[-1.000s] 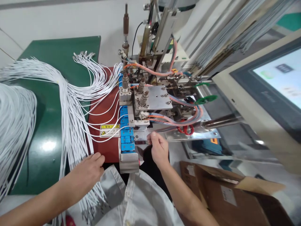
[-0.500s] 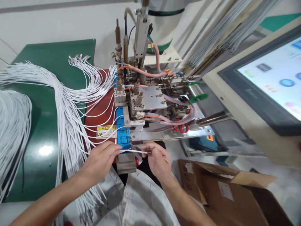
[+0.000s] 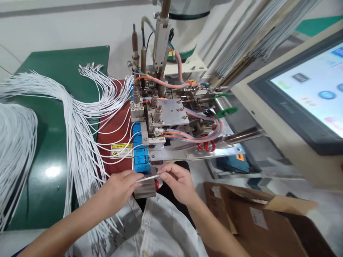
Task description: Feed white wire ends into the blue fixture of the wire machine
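Observation:
My left hand (image 3: 119, 188) and my right hand (image 3: 175, 180) both pinch one white wire (image 3: 148, 178), which stretches between their fingertips. The wire is held level just in front of the row of blue clamps (image 3: 140, 157) at the near end of the metal machine (image 3: 166, 117). Several white wires lie in those clamps and trail left over the red plate (image 3: 115, 134). A large bundle of white wires (image 3: 77, 142) lies beside my left forearm on the green table (image 3: 53, 171).
A touch screen (image 3: 308, 89) in a beige housing stands at the right. An open cardboard box (image 3: 257, 217) sits at the lower right. A white plastic bag (image 3: 160, 232) lies below my hands. More white wires (image 3: 13, 150) pile at the far left.
My left hand left the wire bundle and came right with a wire. My right hand took its free end. Both hands now hold it closer together and nearer the blue clamps.

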Action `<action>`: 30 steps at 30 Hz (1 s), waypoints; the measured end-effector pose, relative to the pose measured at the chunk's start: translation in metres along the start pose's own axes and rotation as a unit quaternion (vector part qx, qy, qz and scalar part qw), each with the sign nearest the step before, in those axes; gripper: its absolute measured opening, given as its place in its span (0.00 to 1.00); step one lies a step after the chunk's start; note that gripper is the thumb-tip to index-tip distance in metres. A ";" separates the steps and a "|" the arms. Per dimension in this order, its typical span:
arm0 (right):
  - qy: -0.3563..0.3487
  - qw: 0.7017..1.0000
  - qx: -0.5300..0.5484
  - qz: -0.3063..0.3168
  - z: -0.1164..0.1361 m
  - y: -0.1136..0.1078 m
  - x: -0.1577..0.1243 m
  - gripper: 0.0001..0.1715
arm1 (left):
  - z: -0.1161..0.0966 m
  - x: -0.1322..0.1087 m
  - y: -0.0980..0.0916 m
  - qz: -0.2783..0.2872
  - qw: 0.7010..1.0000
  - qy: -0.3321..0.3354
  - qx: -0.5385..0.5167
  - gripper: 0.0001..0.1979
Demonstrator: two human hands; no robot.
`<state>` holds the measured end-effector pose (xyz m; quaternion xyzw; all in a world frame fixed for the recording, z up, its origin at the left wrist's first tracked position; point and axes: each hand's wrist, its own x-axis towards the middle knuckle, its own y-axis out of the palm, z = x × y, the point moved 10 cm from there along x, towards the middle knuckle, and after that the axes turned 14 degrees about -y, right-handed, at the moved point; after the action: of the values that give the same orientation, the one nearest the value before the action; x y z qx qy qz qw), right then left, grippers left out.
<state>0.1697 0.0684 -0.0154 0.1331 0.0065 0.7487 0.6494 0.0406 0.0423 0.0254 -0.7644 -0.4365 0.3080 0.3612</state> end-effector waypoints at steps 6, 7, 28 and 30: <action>0.027 0.997 -0.033 -0.066 -0.010 -0.019 -0.004 0.11 | -0.012 -0.030 -0.033 -0.232 0.961 0.107 0.108 0.16; 0.027 0.997 -0.032 -0.068 -0.010 -0.020 -0.004 0.11 | -0.010 -0.031 -0.037 -0.249 0.957 0.096 0.109 0.14; -0.064 0.986 -0.135 0.076 0.024 0.028 0.013 0.06 | 0.018 -0.012 0.020 0.223 0.968 -0.102 -0.052 0.06; -0.052 0.987 -0.137 0.073 0.023 0.028 0.014 0.06 | 0.014 -0.006 0.018 0.199 0.968 -0.114 -0.103 0.06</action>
<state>0.1454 0.0735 0.0140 0.0815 -0.1395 0.7798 0.6048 0.0346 0.0348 0.0039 -0.8284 -0.3436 0.4124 0.1602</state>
